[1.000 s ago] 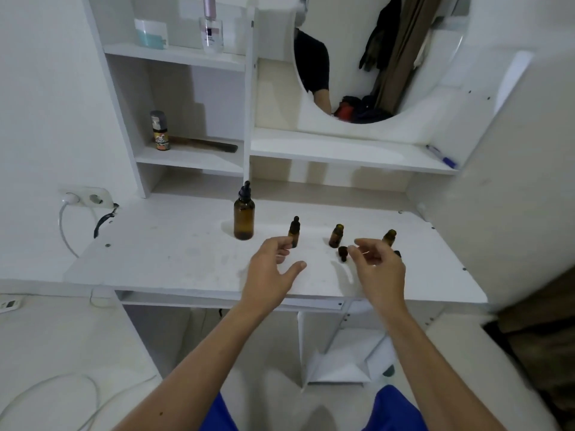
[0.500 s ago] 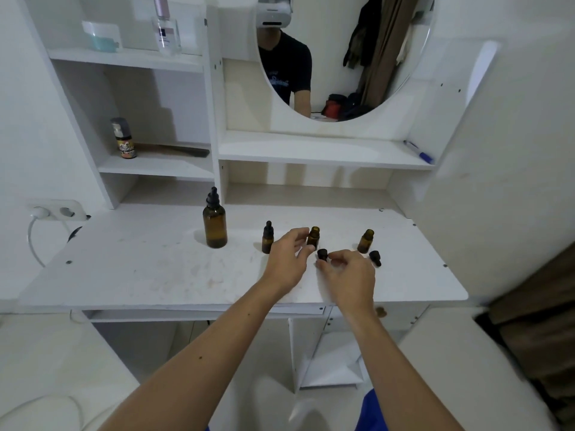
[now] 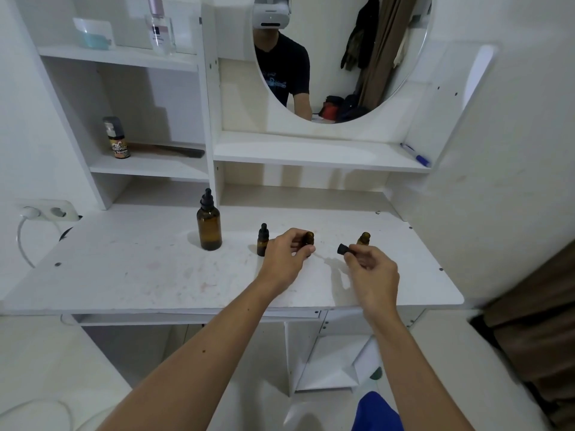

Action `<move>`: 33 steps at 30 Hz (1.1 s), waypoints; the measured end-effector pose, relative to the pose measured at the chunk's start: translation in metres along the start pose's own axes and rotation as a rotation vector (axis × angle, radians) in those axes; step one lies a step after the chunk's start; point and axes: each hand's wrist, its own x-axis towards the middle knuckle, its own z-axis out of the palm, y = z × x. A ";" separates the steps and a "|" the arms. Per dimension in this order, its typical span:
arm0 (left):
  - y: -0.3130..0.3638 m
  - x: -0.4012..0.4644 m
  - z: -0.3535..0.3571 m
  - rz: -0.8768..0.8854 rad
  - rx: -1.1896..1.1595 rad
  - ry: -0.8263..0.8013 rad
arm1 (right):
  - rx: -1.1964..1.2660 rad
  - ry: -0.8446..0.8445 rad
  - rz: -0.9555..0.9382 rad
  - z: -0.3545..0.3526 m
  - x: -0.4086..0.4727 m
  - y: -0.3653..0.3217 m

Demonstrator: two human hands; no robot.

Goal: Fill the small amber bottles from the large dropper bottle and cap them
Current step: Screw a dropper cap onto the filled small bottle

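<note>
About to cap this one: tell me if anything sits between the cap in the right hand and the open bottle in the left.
Nothing visible does. Bare tabletop lies between the cap and the open bottle.

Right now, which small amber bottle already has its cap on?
The leftmost small bottle, beside the large dropper bottle; the other two stand open.

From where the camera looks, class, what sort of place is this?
Probably a bedroom dressing table: a round wall mirror, white shelves holding a clear perfume bottle, and clothes reflected hanging behind the person.
</note>
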 end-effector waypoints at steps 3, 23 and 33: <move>-0.001 0.000 0.000 0.003 -0.002 -0.005 | 0.058 -0.024 -0.058 -0.008 0.009 -0.011; -0.003 0.001 -0.001 0.050 -0.022 -0.021 | -0.295 -0.334 -0.485 0.015 0.046 -0.052; -0.002 0.001 -0.001 0.047 -0.003 -0.018 | -0.319 -0.495 -0.358 0.025 0.053 -0.038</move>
